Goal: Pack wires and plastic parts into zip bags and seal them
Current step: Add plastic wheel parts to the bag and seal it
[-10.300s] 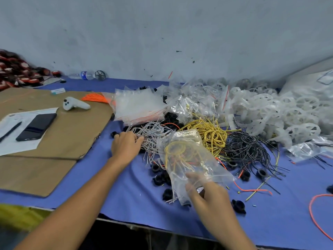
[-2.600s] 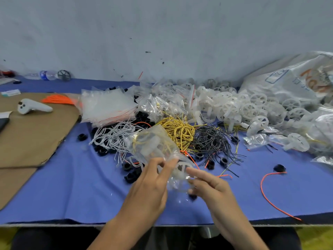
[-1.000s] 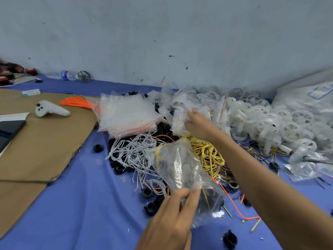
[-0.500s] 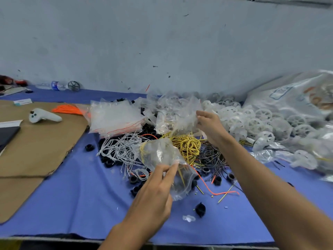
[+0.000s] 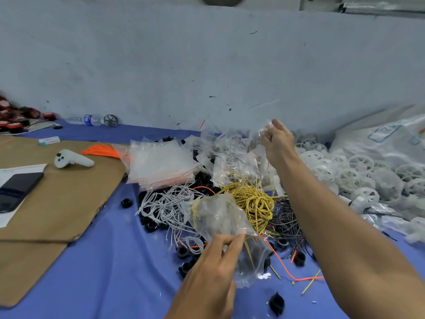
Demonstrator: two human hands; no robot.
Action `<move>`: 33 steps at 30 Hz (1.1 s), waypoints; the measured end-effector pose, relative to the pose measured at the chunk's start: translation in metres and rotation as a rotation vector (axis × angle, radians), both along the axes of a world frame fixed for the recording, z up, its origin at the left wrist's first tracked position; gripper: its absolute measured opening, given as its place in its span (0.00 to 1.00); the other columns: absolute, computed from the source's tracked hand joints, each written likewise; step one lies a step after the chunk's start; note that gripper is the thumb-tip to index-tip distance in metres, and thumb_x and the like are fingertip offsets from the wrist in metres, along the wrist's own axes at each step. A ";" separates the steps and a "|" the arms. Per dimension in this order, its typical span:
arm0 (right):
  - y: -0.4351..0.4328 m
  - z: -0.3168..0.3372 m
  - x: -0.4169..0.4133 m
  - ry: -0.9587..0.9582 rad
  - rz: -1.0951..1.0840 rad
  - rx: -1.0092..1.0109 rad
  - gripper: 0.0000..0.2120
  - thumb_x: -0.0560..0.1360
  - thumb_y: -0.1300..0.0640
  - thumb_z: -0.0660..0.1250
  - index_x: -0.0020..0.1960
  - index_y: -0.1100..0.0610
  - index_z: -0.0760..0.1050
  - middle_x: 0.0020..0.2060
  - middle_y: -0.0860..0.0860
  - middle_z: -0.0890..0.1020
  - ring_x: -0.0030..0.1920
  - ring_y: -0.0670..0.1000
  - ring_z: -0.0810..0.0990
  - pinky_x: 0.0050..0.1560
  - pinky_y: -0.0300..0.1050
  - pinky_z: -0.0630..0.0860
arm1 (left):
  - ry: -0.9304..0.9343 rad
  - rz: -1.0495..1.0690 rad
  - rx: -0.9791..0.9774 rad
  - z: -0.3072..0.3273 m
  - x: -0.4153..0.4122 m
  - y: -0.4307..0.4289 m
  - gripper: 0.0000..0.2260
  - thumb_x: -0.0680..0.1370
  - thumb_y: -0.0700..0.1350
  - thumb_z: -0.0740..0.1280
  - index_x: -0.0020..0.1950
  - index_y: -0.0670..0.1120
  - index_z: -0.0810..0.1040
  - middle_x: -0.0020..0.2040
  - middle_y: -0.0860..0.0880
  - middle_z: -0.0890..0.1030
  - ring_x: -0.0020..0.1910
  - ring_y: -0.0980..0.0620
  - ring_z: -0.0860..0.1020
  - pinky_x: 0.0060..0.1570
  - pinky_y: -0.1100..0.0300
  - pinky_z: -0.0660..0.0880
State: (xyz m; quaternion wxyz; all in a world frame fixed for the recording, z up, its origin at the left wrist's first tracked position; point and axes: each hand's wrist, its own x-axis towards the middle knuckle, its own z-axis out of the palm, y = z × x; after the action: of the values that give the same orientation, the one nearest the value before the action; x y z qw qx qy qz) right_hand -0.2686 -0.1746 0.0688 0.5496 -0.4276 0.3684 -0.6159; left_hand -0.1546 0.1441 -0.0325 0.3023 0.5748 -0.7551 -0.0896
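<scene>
Left hand (image 5: pixel 211 270) low at centre, thumb and fingers closed in a pinch on the near part of a zip bag (image 5: pixel 220 217). The bag is lifted just over the heap; inside it are a coil of yellow wire and some pale plastic pieces (blurred, shape not resolved).

Right hand (image 5: pixel 277 141) is raised further back, over the pile of filled bags (image 5: pixel 232 157). Its fingers are curled and pinch a small clear bag (image 5: pixel 262 132); contents cannot be told.

On the blue-covered worktop (image 5: pixel 103 272), left to right in the heap:
- white wires (image 5: pixel 165 206)
- yellow wires (image 5: pixel 253 201), directly behind the held zip bag
- black wires (image 5: pixel 287 219), partly hidden by the right forearm
- black plastic parts (image 5: pixel 184 252) scattered under and around the wires
- one loose orange wire (image 5: pixel 287 270) running out toward the near right

A stack of empty zip bags (image 5: pixel 161 162) lies behind the white wires. White plastic wheels (image 5: pixel 358 171) are heaped at right, with a large plastic sack (image 5: pixel 391 137) behind them.

At left, a cardboard sheet (image 5: pixel 64 192) carries a white controller (image 5: pixel 71 158), a phone (image 5: pixel 18 187) and an orange wire bundle (image 5: pixel 103 151). A water bottle (image 5: pixel 87 119) lies by the wall
</scene>
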 end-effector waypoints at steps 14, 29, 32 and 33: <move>0.136 0.010 -0.099 0.512 -0.075 -0.353 0.20 0.70 0.74 0.60 0.41 0.52 0.83 0.47 0.48 0.85 0.45 0.43 0.83 0.37 0.35 0.78 | 0.023 0.002 -0.059 -0.006 -0.003 0.003 0.32 0.76 0.42 0.60 0.78 0.58 0.55 0.64 0.58 0.62 0.55 0.59 0.69 0.53 0.68 0.66; 0.294 -0.113 -0.028 -0.377 0.467 0.346 0.16 0.73 0.71 0.56 0.58 0.74 0.73 0.55 0.64 0.80 0.57 0.56 0.78 0.62 0.49 0.74 | -0.132 0.030 -0.039 -0.003 -0.012 0.010 0.38 0.71 0.33 0.61 0.78 0.55 0.56 0.65 0.54 0.62 0.62 0.49 0.69 0.53 0.53 0.76; 0.274 -0.105 -0.002 -0.347 0.488 0.328 0.11 0.71 0.66 0.60 0.52 0.66 0.74 0.43 0.61 0.79 0.44 0.53 0.81 0.46 0.43 0.78 | -0.155 0.012 -0.041 -0.003 -0.009 0.011 0.37 0.71 0.33 0.60 0.79 0.52 0.57 0.68 0.53 0.64 0.64 0.49 0.69 0.54 0.52 0.76; 0.268 -0.104 0.004 -0.323 0.496 0.360 0.08 0.73 0.66 0.59 0.49 0.63 0.74 0.38 0.58 0.77 0.40 0.52 0.80 0.41 0.42 0.76 | -0.146 0.004 -0.038 -0.003 -0.007 0.011 0.37 0.71 0.33 0.60 0.79 0.51 0.57 0.68 0.52 0.64 0.64 0.48 0.69 0.54 0.51 0.76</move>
State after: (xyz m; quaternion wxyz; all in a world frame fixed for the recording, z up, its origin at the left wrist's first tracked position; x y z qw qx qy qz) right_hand -0.2648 0.0932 -0.0356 0.8005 -0.2975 0.2642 -0.4483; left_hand -0.1618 0.1553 -0.0356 0.2574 0.5753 -0.7757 -0.0323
